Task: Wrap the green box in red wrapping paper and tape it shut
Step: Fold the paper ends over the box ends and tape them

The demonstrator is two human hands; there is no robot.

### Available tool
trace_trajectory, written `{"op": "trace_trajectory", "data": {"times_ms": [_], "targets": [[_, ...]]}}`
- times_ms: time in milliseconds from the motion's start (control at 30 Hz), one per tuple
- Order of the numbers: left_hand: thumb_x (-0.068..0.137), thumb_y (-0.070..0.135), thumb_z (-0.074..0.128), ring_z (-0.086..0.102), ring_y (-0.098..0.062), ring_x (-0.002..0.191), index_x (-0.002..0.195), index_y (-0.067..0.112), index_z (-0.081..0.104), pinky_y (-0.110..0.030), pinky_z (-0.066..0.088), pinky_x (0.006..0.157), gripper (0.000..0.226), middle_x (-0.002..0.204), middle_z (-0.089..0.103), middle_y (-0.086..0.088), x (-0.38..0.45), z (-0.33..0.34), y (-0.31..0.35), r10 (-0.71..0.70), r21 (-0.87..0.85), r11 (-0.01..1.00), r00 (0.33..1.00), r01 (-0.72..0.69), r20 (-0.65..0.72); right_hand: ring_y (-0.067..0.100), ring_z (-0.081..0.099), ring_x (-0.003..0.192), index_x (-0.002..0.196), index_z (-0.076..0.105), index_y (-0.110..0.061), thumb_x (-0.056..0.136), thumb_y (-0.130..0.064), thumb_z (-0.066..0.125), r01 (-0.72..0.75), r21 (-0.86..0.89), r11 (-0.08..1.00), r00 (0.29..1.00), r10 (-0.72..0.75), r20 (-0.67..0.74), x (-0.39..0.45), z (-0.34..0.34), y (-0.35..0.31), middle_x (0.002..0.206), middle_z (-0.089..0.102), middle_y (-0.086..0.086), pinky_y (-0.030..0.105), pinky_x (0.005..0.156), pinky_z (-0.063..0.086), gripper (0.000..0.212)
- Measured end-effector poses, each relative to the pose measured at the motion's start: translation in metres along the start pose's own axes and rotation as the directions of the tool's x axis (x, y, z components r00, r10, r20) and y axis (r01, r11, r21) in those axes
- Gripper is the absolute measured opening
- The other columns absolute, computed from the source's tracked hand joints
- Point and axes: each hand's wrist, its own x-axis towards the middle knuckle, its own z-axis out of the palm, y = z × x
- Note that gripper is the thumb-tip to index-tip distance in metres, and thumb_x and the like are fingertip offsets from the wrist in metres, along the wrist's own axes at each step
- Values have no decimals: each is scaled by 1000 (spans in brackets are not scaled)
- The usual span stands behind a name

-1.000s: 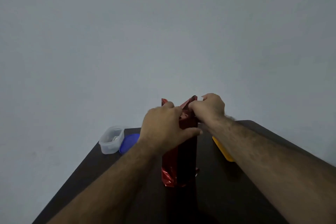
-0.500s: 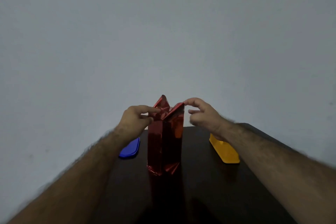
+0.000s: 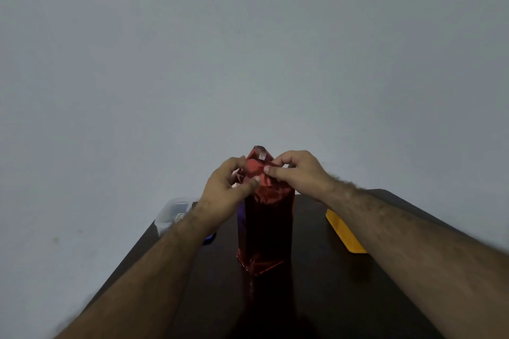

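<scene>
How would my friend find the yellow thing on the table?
Start at the dark table and find the tall red wrapped box standing in the middle. Look to its right, partly under the right forearm: the yellow thing lies flat there. It is the only yellow item on the table.

The red wrapping paper [image 3: 265, 217] hides the box entirely.

The box [image 3: 265, 224] stands upright on end near the middle of the dark worktop [image 3: 316, 297], fully covered in shiny red wrapping paper [image 3: 268, 195]; no green surface shows. The paper is smooth along the tall sides and creased at the bottom edge, where a folded flap sits against the worktop. At the top the paper is gathered into a crumpled peak that rises above the box.
</scene>
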Motion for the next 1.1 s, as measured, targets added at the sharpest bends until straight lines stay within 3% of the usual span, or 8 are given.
{"op": "trace_trajectory", "data": {"times_ms": [133,233,333,500,700,933,1033,1100], "targets": [[98,7,72,62,-2,130,94,-8,67,-35,47,110,16,126,74,-11,4,0,0,-56,-88,994,998,57,19,14,74,76,88,82,-10,90,-18,82,-26,169,985,999,19,41,-7,-4,-6,83,78,5,26,69,57,8],[95,17,78,66,-18,128,86,-11,70,-50,45,116,31,116,78,-8,1,5,1,-22,-108,994,999,25,31,16,74,77,87,82,-7,90,-20,83,-37,194,980,999,31,30,-14,-2,-9,86,79,12,26,70,57,13],[83,23,88,72,-26,118,84,-4,73,-56,52,109,32,119,78,-6,-1,14,2,-38,-161,987,991,16,-132,21,75,76,85,80,-5,88,-21,84,-56,234,971,998,63,-24,-16,0,-10,87,79,15,37,77,61,18],[81,31,89,62,-1,106,107,29,66,-32,56,89,34,106,67,17,-20,24,12,143,233,972,874,-35,-464,23,79,91,92,82,-9,91,-22,82,-62,269,961,997,71,-23,-19,-1,-12,92,80,9,39,87,64,13],[87,27,86,78,-16,79,116,45,57,-51,65,78,45,92,79,10,-24,29,18,-67,81,992,940,100,-334,22,77,101,112,78,-15,78,-2,89,-78,286,955,990,39,139,-18,-6,-20,105,80,7,31,83,62,38],[102,3,64,75,-28,82,122,15,65,-47,60,81,24,86,79,-12,-22,29,27,-181,-263,957,960,122,-214,23,78,94,107,79,-10,88,-4,80,-123,321,939,989,89,118,-17,-5,-20,100,81,10,34,85,60,21],[101,9,66,77,-32,93,119,18,64,-50,61,84,20,94,81,-6,-19,31,27,-188,-231,964,956,135,-226,17,77,89,103,81,-9,87,-3,80,-143,338,930,990,127,69,-15,-5,-23,97,81,8,25,74,58,17],[97,26,72,73,-21,102,116,32,60,-55,59,88,23,104,76,13,-21,31,22,-17,62,997,931,42,-366,18,78,88,101,81,-9,87,-3,80,-158,353,922,987,157,33,-15,-4,-25,95,81,7,23,69,58,15]]}}
